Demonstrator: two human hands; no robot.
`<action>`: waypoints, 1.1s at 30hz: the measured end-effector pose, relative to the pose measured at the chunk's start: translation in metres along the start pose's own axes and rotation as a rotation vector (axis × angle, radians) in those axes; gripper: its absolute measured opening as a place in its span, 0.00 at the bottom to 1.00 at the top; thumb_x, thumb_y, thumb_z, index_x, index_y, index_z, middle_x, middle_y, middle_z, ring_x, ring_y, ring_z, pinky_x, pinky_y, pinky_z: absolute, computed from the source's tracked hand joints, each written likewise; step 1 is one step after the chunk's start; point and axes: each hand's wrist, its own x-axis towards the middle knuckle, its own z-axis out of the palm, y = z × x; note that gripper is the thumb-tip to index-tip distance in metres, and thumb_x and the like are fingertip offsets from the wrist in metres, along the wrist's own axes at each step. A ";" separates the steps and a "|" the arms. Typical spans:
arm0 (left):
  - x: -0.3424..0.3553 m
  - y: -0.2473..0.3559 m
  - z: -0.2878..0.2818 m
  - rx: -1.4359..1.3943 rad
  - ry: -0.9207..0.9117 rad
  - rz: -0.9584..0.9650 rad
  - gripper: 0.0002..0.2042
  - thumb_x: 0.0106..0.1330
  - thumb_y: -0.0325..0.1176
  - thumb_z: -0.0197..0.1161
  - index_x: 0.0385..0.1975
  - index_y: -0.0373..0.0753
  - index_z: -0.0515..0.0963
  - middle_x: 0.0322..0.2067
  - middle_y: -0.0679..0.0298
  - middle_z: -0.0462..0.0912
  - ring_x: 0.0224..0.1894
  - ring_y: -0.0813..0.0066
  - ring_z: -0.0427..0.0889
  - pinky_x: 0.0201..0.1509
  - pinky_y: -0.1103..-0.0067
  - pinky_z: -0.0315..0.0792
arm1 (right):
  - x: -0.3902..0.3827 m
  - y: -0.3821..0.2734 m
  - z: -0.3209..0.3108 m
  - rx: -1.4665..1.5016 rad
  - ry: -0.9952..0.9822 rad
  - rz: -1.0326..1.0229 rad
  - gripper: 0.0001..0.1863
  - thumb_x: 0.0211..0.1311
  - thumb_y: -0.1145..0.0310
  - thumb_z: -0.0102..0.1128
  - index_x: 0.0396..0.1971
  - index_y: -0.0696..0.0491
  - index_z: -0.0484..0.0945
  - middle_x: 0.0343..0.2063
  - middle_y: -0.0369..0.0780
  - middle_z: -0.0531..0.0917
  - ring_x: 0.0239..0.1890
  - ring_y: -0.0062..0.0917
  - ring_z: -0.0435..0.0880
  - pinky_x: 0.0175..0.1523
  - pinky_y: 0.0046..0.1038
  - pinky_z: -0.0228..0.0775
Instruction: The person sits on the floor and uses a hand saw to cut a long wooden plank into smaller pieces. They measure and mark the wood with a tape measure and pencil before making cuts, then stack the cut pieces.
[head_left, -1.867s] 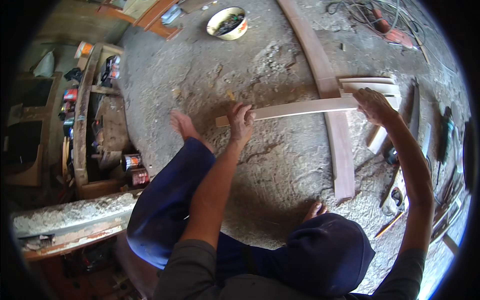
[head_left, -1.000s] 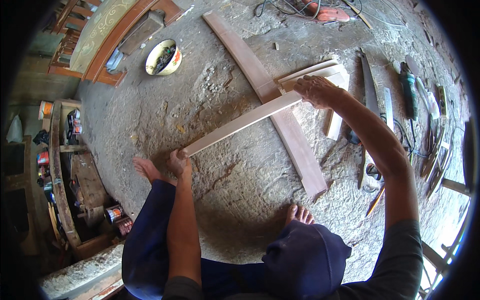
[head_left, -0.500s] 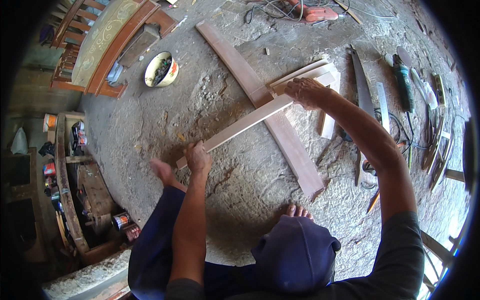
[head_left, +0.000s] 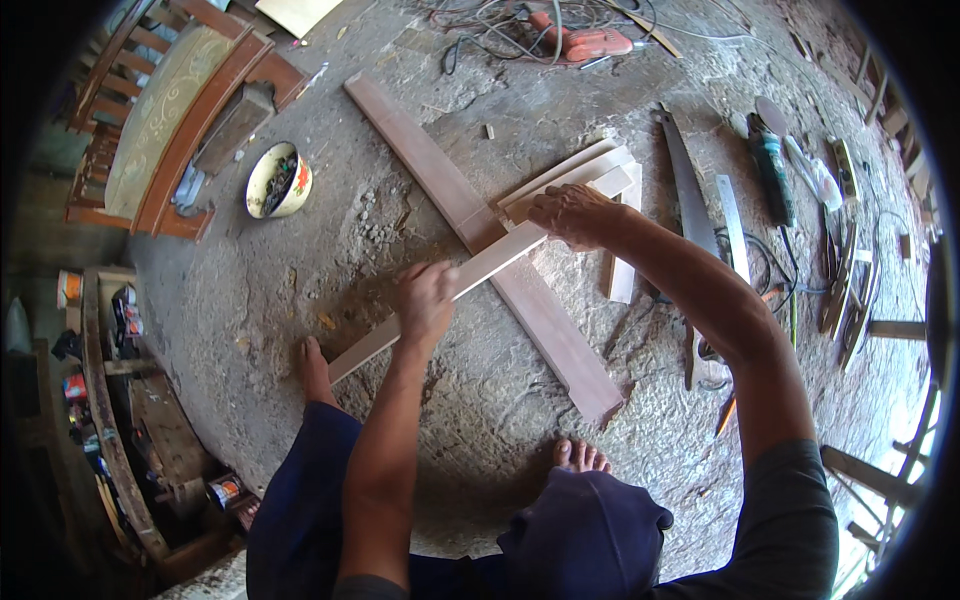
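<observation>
Left hand (head_left: 425,305) has shifted from near the wooden strip's (head_left: 500,258) lower end toward its middle; blurred, it curls at the strip, and whether it grips I cannot tell. Right hand (head_left: 575,215) grasps near the other end. The strip crosses over both long edges of a wider board (head_left: 545,320) on the floor (head_left: 260,330). Probably light and stiff, best held by its edges near both ends, it looks pale, narrow and smooth.
</observation>
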 end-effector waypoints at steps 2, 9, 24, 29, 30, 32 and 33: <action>0.014 0.023 0.025 0.063 -0.117 -0.076 0.22 0.70 0.51 0.58 0.43 0.34 0.81 0.41 0.49 0.84 0.47 0.49 0.80 0.53 0.60 0.72 | 0.002 0.000 -0.007 0.015 -0.073 0.019 0.13 0.55 0.69 0.65 0.37 0.56 0.74 0.37 0.41 0.78 0.45 0.35 0.81 0.49 0.36 0.76; 0.025 0.041 0.026 0.086 -0.244 -0.236 0.27 0.69 0.58 0.57 0.43 0.34 0.73 0.39 0.43 0.83 0.44 0.44 0.83 0.49 0.58 0.75 | 0.055 0.009 -0.030 0.312 -0.196 0.353 0.18 0.59 0.61 0.65 0.50 0.47 0.80 0.51 0.42 0.80 0.57 0.38 0.78 0.59 0.40 0.72; 0.031 0.038 0.022 0.030 -0.322 -0.291 0.29 0.68 0.58 0.58 0.45 0.32 0.76 0.41 0.43 0.84 0.48 0.44 0.83 0.54 0.59 0.74 | 0.028 0.072 -0.042 -0.134 -0.170 0.742 0.19 0.60 0.72 0.57 0.52 0.46 0.80 0.59 0.41 0.75 0.64 0.39 0.72 0.66 0.49 0.62; 0.034 0.032 0.026 0.049 -0.334 -0.264 0.31 0.67 0.62 0.58 0.43 0.32 0.77 0.39 0.42 0.83 0.46 0.45 0.83 0.50 0.59 0.75 | -0.017 0.029 -0.043 0.072 0.030 0.342 0.18 0.62 0.63 0.63 0.52 0.45 0.81 0.55 0.39 0.79 0.60 0.33 0.76 0.64 0.45 0.68; 0.033 0.031 0.026 0.058 -0.318 -0.268 0.32 0.66 0.64 0.57 0.41 0.32 0.77 0.38 0.42 0.83 0.44 0.44 0.83 0.48 0.59 0.75 | -0.027 0.015 -0.041 0.102 0.137 0.343 0.18 0.64 0.62 0.62 0.53 0.47 0.80 0.54 0.41 0.80 0.58 0.36 0.79 0.61 0.43 0.71; 0.035 0.027 0.028 0.117 -0.303 -0.262 0.33 0.66 0.64 0.57 0.42 0.31 0.78 0.38 0.43 0.83 0.44 0.46 0.83 0.48 0.59 0.76 | -0.042 -0.010 -0.037 0.369 0.353 0.502 0.17 0.65 0.64 0.62 0.53 0.49 0.80 0.49 0.44 0.82 0.51 0.38 0.83 0.55 0.40 0.76; 0.038 0.024 0.028 0.134 -0.357 -0.282 0.33 0.66 0.64 0.57 0.43 0.31 0.78 0.39 0.42 0.83 0.45 0.46 0.83 0.49 0.59 0.75 | -0.047 -0.021 -0.034 0.464 0.392 0.568 0.16 0.65 0.65 0.61 0.52 0.51 0.80 0.47 0.45 0.83 0.47 0.40 0.84 0.52 0.39 0.77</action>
